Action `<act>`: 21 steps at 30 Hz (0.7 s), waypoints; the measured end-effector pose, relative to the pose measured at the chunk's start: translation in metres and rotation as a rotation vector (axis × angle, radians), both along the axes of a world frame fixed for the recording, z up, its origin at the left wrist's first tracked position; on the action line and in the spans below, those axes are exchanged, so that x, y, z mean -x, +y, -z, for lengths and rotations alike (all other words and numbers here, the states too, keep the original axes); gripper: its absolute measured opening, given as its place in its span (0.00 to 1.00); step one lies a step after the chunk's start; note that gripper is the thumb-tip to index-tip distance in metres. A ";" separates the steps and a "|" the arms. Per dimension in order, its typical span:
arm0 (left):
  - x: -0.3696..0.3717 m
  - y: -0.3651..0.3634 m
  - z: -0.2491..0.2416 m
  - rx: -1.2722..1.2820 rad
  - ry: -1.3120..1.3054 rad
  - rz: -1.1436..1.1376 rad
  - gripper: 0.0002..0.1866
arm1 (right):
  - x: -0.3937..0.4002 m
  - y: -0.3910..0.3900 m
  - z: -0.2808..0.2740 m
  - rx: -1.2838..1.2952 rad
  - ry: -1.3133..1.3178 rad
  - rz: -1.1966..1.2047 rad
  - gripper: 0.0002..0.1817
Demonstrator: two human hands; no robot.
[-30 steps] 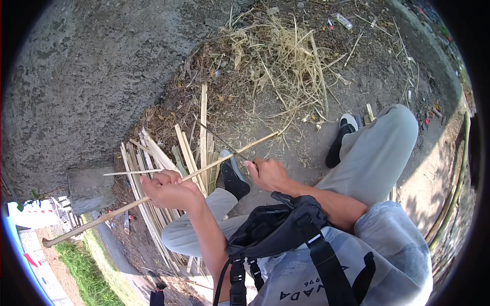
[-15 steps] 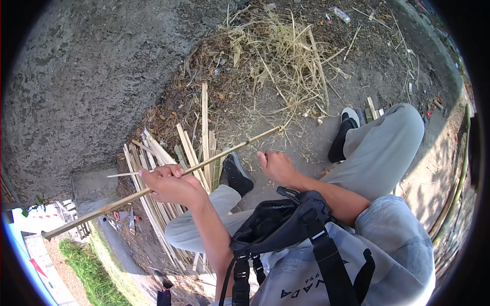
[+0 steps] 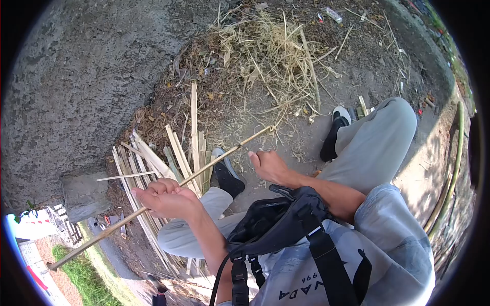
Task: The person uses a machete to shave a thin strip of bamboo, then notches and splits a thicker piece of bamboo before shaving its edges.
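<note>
Across my lap, left hand fisted around the bamboo stick; right hand loosely curled, off it. One-handed, I judge the long stick may tip or slip.

Person in pale, casual work clothes, seen from above

Light grey trousers cover both legs, with black shoes with white soles on the feet. The top is a pale grey-blue short-sleeved shirt bearing dark printed letters and the figures "996". A black pouch hangs at the chest on wide black straps with plastic buckles. Both forearms are bare.
</note>
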State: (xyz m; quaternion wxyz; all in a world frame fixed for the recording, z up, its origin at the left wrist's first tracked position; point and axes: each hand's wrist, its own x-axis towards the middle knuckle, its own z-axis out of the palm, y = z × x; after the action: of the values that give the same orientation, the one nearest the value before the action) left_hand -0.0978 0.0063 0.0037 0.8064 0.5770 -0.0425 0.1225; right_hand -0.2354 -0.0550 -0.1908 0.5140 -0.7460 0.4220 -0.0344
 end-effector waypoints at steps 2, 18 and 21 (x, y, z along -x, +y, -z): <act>0.000 -0.003 -0.004 -0.025 0.033 -0.056 0.28 | 0.003 0.001 -0.003 0.038 0.009 -0.007 0.30; -0.018 0.027 0.012 0.023 0.019 -0.094 0.28 | 0.000 -0.014 0.050 -0.011 0.165 -0.018 0.31; -0.016 0.027 0.011 0.025 0.028 -0.048 0.26 | -0.006 0.004 -0.011 0.059 0.010 -0.146 0.29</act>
State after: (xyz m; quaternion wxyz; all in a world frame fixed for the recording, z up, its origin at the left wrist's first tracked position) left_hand -0.0816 0.0336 -0.0069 0.8109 0.5693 -0.0160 0.1343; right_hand -0.2296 -0.0510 -0.1794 0.4911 -0.7897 0.3676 -0.0054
